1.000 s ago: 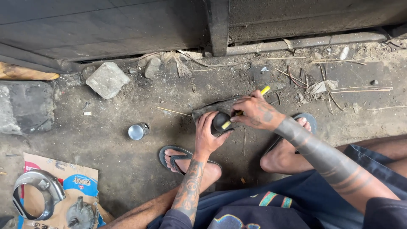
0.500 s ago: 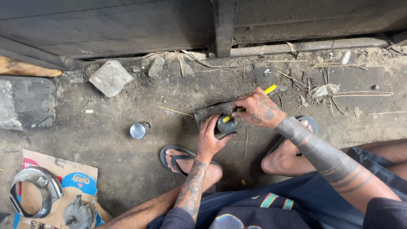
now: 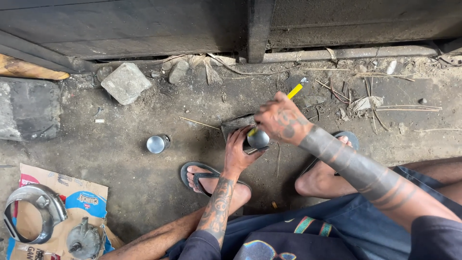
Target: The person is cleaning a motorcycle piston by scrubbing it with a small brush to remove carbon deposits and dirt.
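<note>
Your left hand (image 3: 239, 153) grips a small shiny metal cup (image 3: 258, 139) against a dark flat block (image 3: 236, 124) on the ground, fingers wrapped around it. Your right hand (image 3: 280, 120) closes around a yellow-handled tool (image 3: 294, 91), its tip at the cup. Compared with before, the right hand is raised higher.

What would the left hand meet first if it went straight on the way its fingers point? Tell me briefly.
The left hand points away from the body, fingers around a shiny round metal part. Straight on, it would likely first meet the dark flat block beneath that part; depth is unclear.
</note>
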